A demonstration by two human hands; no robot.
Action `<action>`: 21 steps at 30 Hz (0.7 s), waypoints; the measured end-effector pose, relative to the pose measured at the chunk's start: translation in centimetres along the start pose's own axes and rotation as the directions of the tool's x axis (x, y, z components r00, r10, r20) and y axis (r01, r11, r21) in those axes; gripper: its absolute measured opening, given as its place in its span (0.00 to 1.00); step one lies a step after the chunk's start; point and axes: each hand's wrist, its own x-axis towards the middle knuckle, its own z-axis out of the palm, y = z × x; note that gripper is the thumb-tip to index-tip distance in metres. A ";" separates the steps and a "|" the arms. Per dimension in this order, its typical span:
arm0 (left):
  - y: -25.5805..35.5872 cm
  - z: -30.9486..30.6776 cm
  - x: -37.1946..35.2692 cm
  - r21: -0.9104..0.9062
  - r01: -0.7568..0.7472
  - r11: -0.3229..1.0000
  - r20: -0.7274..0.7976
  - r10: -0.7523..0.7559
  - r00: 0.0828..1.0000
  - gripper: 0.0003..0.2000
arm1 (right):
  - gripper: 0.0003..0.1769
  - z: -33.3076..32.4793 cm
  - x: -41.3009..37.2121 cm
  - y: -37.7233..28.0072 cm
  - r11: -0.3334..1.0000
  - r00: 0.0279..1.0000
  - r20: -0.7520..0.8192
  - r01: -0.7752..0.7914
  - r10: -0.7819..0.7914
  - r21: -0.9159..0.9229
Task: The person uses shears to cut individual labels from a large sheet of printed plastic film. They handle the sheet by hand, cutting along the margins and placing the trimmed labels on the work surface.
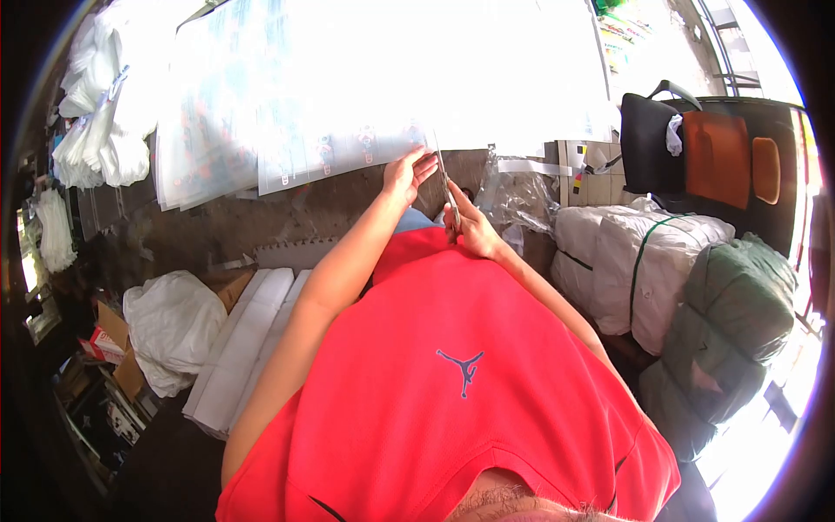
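Printed translucent plastic sheets (291, 170) lie spread on the work surface in front of me, much of them washed out by glare. My left hand (409, 177) is at their near edge, fingers stretched out and slightly apart, with the fingertips close to the scissors. Metal scissors (442, 165) point away from me, their blades reaching the sheet edge. My right hand (472, 228) is wrapped around the scissors' handles, just below and to the right of the left hand.
Bundles of white plastic (104, 130) hang at the left. Long white rolls (239, 348) and a white sack (174, 326) lie lower left. Strapped white bales (644, 265), a dark green bale (731, 322) and an orange-and-black chair (718, 152) stand at the right. Crumpled clear film (519, 196) lies near the right hand.
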 end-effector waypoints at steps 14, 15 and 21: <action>0.9 0.4 -0.9 0.032 -0.019 0.999 0.021 0.018 1.000 0.10 | 0.38 0.7 0.6 -0.7 0.995 0.998 -0.058 -0.001 0.006 0.102; 0.9 0.3 -0.8 0.042 -0.020 0.999 0.017 0.019 1.000 0.11 | 0.38 0.7 0.6 -0.6 0.995 0.998 -0.058 -0.001 0.007 0.102; 1.0 0.2 -0.6 0.048 -0.014 0.999 0.038 0.013 0.999 0.11 | 0.40 1.0 0.7 0.6 0.997 0.996 -0.087 0.036 -0.030 0.067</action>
